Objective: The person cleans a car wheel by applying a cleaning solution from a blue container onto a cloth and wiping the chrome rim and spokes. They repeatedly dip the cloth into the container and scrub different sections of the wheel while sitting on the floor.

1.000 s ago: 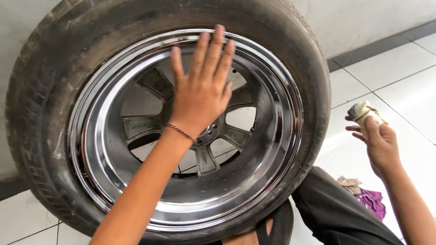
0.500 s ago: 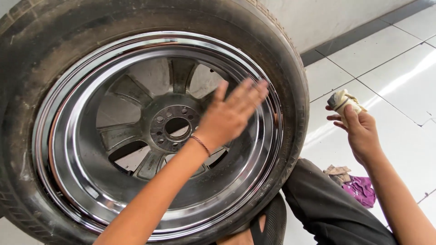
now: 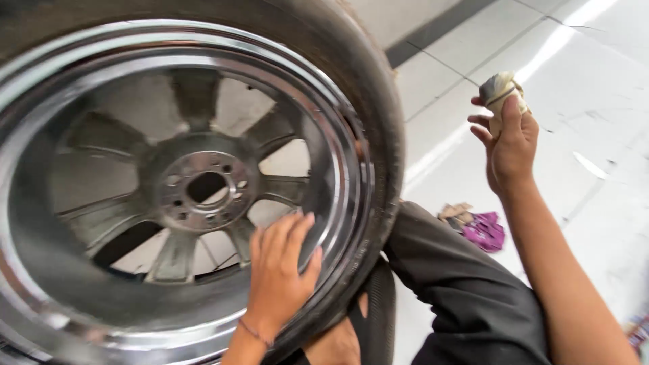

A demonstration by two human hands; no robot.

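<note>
The chrome wheel [image 3: 182, 189] stands upright in its tyre [image 3: 378, 122] on the tiled floor [image 3: 595, 169]. The left hand [image 3: 280, 274] lies flat on its lower rim, fingers [image 3: 287, 233] spread open. Well apart, the right hand [image 3: 510, 145] grips a folded rag [image 3: 497, 91].

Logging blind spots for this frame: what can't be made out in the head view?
- Wheel: top and left cut off by the frame edge; spokes motion-blurred.
- Rim under the left hand: covered by the palm.
- Wad in the right hand: fingers wrap the cloth wad; material unclear.
- Purple rag on the floor: small, partly behind the dark trouser leg.
</note>
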